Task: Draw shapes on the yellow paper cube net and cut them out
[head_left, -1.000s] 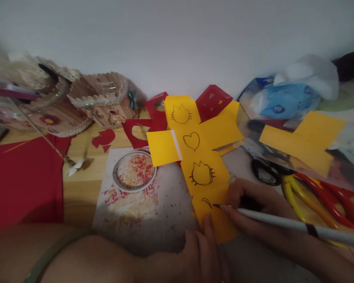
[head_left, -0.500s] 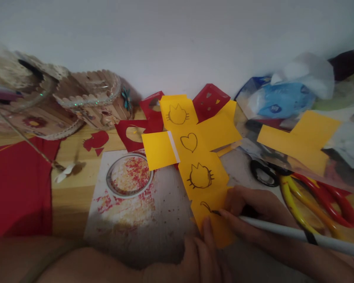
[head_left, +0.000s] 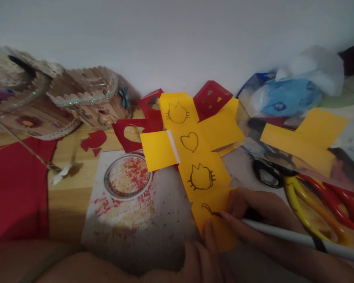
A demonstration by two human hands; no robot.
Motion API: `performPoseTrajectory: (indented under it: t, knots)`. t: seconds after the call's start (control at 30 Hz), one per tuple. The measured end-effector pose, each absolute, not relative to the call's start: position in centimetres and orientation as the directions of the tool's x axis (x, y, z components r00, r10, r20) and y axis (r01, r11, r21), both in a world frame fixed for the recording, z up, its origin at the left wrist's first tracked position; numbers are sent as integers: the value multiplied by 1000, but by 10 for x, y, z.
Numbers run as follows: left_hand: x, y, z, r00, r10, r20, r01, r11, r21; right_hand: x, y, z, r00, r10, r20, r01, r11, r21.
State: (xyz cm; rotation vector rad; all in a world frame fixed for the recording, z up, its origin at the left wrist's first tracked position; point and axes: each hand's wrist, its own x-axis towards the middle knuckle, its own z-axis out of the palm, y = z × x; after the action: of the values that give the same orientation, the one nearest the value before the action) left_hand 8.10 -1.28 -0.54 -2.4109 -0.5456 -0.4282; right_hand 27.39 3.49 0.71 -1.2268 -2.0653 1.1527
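A yellow paper cutout [head_left: 191, 159] runs down the middle, with two cat-head outlines and a heart drawn on its panels. Its lowest panel bears a short curved dark line. My right hand [head_left: 253, 208] grips a white pen [head_left: 283, 232] with a black band, and its dark tip touches that panel at the end of the line. My left hand [head_left: 197, 251] lies at the panel's lower edge. Its index finger is stretched out onto the paper, while the other fingers bend below. Part of the left hand fades into shadow.
Scissors with yellow and red handles [head_left: 339, 200] lie right, near black-handled scissors [head_left: 267, 173] and another yellow cutout [head_left: 301, 145]. Left are a round lid [head_left: 106, 179] with red and yellow bits, red paper [head_left: 17, 188] and wooden-stick boxes [head_left: 88, 90]. A blue packet [head_left: 292, 96] sits back right.
The view has shifted slightly, so things at the sides sit a little farther outward. Both hands and the pen tip stay at almost the same spot on the lowest panel.
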Motion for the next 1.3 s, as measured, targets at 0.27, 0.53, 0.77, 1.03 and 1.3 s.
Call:
performPoseTrajectory:
  t: [0.27,0.53,0.77,1.03,1.3]
  knots:
    - [75,-10,4,917,226,329,378,-753,-538,270,36,12,-418,904,-83,513,160,-844]
    - [72,-8,9,933,233,275,346,-797,-496,269,35,16,-451,885,-117,489,135,-862]
    - [75,-10,1,908,225,353,394,-746,-537,266,34,16,-412,902,-129,504,107,-857]
    - [75,-9,6,925,237,298,363,-781,-509,271,33,9,-363,928,-80,528,134,-839]
    - [79,-11,1,890,269,368,435,-742,-510,274,36,7,-382,924,-24,509,189,-839]
